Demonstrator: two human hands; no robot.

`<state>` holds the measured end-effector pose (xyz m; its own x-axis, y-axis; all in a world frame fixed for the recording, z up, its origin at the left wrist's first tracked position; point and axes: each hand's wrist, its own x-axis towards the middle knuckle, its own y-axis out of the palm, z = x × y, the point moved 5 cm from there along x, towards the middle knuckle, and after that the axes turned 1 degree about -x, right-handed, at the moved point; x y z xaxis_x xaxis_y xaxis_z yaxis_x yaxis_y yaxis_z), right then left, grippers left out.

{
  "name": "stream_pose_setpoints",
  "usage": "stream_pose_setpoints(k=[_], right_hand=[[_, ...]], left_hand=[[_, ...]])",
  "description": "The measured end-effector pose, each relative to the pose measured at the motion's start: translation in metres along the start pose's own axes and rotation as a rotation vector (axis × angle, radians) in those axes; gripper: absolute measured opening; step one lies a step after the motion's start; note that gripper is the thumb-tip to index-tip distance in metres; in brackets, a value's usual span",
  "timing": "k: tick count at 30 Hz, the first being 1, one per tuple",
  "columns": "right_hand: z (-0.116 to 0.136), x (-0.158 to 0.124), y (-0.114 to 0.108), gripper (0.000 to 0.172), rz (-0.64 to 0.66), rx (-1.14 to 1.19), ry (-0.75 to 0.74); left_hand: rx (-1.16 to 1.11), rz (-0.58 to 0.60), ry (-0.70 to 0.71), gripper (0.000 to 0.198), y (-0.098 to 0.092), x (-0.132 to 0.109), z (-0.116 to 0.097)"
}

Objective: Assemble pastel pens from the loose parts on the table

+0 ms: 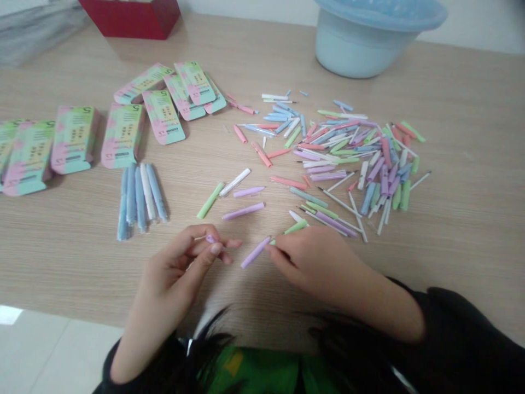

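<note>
My left hand [184,262] is closed in a pinch on a small purple pen piece [211,239], seen nearly end-on, with the other fingers loosely curled. My right hand [315,257] reaches down to the table with its fingertips together. A purple pen barrel [255,253] lies slanted at those fingertips, and a green pen part [296,226] runs beneath them. Whatever the right fingers grip is hidden by the hand. Just beyond the hands lie another purple barrel [243,211], a shorter purple piece [249,191], a green piece [210,200] and a clear-white one [234,182].
A loose heap of pastel pen parts and thin refills [348,142] spreads over the right. Several blue and white wrapped pens [139,191] lie in a row at left, below several pastel cartons [123,134]. A blue basin [353,49] and red box [135,19] stand behind.
</note>
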<state>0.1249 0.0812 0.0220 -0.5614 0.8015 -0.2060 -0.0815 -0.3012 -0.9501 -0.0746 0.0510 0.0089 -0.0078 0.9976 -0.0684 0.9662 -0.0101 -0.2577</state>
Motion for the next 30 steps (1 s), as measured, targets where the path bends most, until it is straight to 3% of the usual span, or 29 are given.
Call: stream_pose_setpoints(k=[5, 10, 18, 23, 26, 30], right_hand=[[-0.073, -0.024, -0.019, 0.024, -0.149, 0.042, 0.306], [-0.112, -0.040, -0.017, 0.019, -0.202, 0.099, 0.329], [-0.112, -0.030, -0.001, 0.019, -0.163, 0.071, 0.147], [-0.109, -0.028, 0.010, 0.017, -0.193, 0.112, 0.120], [-0.108, -0.030, 0.007, 0.017, -0.239, 0.045, 0.087], [-0.104, -0.039, -0.010, 0.011, -0.393, 0.069, 0.051]], left_hand=[[0.014, 0.132, 0.023, 0.011, 0.015, 0.002, -0.002], [0.014, 0.161, 0.008, 0.011, 0.027, 0.007, -0.011], [0.045, 0.168, 0.055, 0.012, 0.038, 0.013, -0.026], [-0.029, 0.116, -0.007, 0.006, 0.040, 0.018, -0.023], [-0.058, 0.107, -0.010, 0.005, 0.043, 0.021, -0.024], [-0.041, 0.020, 0.049, 0.005, 0.043, 0.024, -0.032]])
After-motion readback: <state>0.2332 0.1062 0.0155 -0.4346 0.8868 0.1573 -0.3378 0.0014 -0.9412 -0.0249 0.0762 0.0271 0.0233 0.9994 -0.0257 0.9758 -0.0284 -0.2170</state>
